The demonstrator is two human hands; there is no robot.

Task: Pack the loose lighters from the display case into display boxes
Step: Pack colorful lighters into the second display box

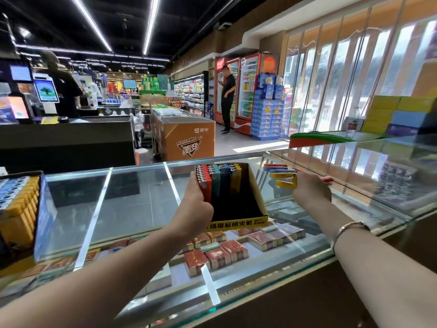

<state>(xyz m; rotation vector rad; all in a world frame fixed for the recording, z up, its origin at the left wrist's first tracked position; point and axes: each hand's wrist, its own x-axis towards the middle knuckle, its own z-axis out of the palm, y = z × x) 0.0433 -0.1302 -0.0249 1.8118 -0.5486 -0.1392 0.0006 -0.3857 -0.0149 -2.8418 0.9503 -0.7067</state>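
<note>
While my left hand (197, 204) grips the display box (233, 195) on the glass counter (132, 200), holding its four part-filled colour rows, my right hand (311, 194) pinches a yellow lighter (286, 183) beside the remaining loose lighters (280, 170), so packing appears under half complete.

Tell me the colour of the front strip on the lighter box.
Yellow with black print, on the front strip of the lighter box; head view.

1. The counter top (132, 192) is glossy, reflective glass.
2. The display box (256, 197) looks like matt cardboard.
3. The lighters (216, 179) have smooth coloured plastic bodies and shiny metal caps.
4. The bracelet (347, 229) looks like polished metal.
</note>
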